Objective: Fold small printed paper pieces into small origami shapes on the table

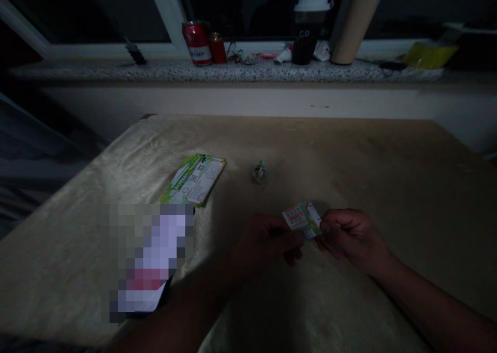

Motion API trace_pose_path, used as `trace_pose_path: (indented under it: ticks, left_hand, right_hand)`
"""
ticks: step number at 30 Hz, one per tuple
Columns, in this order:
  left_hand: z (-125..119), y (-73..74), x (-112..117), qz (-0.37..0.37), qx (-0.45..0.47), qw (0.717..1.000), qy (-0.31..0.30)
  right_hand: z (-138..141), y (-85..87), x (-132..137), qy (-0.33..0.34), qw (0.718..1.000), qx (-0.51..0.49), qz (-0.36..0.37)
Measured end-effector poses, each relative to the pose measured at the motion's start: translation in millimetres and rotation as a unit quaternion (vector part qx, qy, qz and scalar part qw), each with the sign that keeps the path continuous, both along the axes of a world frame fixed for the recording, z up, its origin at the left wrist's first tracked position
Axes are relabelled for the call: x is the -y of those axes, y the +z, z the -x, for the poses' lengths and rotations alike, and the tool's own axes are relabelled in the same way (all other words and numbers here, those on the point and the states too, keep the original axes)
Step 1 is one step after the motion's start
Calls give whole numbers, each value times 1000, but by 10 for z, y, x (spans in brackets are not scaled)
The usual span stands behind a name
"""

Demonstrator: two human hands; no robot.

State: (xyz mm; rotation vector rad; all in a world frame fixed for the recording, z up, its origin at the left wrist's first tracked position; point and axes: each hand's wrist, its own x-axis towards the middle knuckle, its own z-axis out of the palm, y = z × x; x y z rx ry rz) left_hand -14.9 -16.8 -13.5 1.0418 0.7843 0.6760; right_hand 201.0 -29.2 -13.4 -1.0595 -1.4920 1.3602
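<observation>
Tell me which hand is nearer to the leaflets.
Left. The left hand is to the right of the leaflets and nearer the wearer; the right hand is farther right, beyond the paper that both hold.

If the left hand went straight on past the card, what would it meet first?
Beyond the card, the left hand would probably meet the right hand first, though depth is hard to judge.

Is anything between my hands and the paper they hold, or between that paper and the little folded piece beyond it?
Nothing visible. Your left hand and right hand both touch the paper directly, and only table surface shows between it and the folded piece. The leaflets lie left of that path.
</observation>
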Motion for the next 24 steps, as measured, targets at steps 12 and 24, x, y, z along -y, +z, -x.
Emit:
trace_pose_path:
  ticks: [12,24]
  left_hand:
    - [-140,-45,14,67,46,996,26]
    - [-137,5,39,-2,65,995,71]
  right_hand:
    - [65,-16,11,0,980,94,-173]
    - [57,-26,29,-25,991,59,-114]
